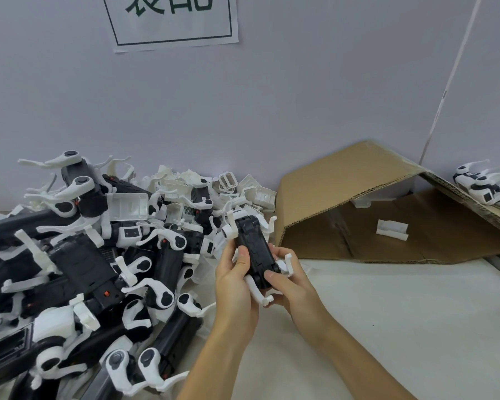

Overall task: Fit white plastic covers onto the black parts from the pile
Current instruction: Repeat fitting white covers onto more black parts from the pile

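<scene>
I grip one black part (253, 249) in both hands, left (233, 280) and right (290, 280), just right of the pile (98, 249), steadying it for a cover.

The pile (93, 255) mixes black bodies with white arms, some showing small red buttons. The held part (254, 249) is black with white legs. The cardboard (358, 180) is plain brown, the surface (387, 313) off-white, the wall (300, 82) pale lilac-grey, its paper sign (173, 21) white with dark green print.
</scene>
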Action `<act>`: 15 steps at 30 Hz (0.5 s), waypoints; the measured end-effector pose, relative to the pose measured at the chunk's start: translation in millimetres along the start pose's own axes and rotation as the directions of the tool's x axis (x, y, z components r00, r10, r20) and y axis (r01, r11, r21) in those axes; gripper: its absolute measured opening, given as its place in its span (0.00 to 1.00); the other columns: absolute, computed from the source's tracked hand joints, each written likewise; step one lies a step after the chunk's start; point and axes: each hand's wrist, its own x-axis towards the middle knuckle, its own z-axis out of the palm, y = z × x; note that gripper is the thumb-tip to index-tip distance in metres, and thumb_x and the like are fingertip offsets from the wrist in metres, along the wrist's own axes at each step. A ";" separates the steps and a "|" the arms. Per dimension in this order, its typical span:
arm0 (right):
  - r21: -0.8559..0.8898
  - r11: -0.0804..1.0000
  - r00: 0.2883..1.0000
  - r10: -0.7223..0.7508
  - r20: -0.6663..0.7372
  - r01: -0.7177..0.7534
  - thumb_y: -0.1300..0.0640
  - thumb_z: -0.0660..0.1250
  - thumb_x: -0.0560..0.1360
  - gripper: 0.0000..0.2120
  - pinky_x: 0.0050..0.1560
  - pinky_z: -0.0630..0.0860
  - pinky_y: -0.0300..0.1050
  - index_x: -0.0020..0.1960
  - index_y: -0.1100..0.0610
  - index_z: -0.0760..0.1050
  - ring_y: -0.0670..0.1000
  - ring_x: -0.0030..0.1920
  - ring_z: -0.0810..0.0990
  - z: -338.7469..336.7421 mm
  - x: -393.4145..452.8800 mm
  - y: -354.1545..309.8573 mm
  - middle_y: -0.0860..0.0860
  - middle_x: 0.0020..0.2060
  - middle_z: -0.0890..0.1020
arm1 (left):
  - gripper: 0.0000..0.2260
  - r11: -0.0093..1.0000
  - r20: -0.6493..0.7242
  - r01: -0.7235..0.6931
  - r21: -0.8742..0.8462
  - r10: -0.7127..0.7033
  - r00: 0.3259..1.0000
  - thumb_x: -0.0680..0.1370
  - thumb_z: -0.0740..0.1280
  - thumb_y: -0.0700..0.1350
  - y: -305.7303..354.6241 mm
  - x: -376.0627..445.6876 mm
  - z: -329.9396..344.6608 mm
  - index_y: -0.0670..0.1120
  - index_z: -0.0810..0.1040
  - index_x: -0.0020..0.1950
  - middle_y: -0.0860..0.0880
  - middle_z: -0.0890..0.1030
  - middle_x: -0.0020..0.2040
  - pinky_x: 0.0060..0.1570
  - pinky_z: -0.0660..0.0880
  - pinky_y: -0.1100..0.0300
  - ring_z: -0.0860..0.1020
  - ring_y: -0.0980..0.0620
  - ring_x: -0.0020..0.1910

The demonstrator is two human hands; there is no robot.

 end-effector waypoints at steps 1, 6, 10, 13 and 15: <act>-0.001 1.000 1.000 0.001 0.004 -0.001 0.53 0.64 0.71 0.19 0.45 0.77 0.50 0.62 0.48 0.70 0.52 0.46 0.81 0.1 0.1 -0.2 0.53 0.51 0.83 | 0.13 1.000 -0.006 0.005 -0.001 -0.005 1.000 0.85 0.56 0.42 0.3 -0.1 0.0 0.49 0.80 0.59 0.40 0.85 0.51 0.39 0.82 0.50 0.84 0.42 0.46; -0.007 1.000 0.999 -0.001 0.032 0.001 0.54 0.62 0.71 0.20 0.44 0.77 0.48 0.63 0.50 0.68 0.51 0.45 0.80 -1.6 -0.8 0.2 0.50 0.49 0.84 | 0.13 1.000 -0.025 0.029 -0.011 -0.029 0.999 0.85 0.56 0.42 0.0 0.7 0.2 0.48 0.80 0.60 0.39 0.84 0.54 0.45 0.80 0.47 0.83 0.39 0.50; -0.008 1.000 0.999 -0.017 0.051 0.017 0.57 0.61 0.70 0.21 0.42 0.76 0.45 0.63 0.50 0.68 0.49 0.44 0.79 -2.9 -2.2 0.6 0.47 0.47 0.84 | 0.13 1.000 -0.013 0.025 -0.014 -0.025 1.000 0.85 0.57 0.42 0.1 0.8 0.3 0.46 0.79 0.62 0.37 0.83 0.56 0.47 0.79 0.46 0.83 0.36 0.52; -0.011 1.000 0.999 -0.022 0.041 0.022 0.57 0.61 0.70 0.20 0.42 0.76 0.46 0.62 0.50 0.68 0.50 0.44 0.79 -2.6 -0.9 1.3 0.48 0.48 0.84 | 0.12 0.999 -0.004 0.033 -0.007 -0.033 0.999 0.85 0.57 0.42 0.8 0.3 -0.2 0.45 0.78 0.62 0.36 0.82 0.56 0.40 0.78 0.50 0.82 0.37 0.49; -0.015 1.000 0.999 -0.024 0.034 0.024 0.56 0.61 0.71 0.19 0.43 0.75 0.47 0.62 0.49 0.69 0.50 0.44 0.79 -2.3 -0.9 1.8 0.48 0.47 0.84 | 0.12 1.000 0.006 0.025 -0.006 -0.025 1.000 0.85 0.56 0.42 0.9 0.3 -0.6 0.46 0.79 0.61 0.37 0.83 0.54 0.38 0.80 0.50 0.83 0.39 0.48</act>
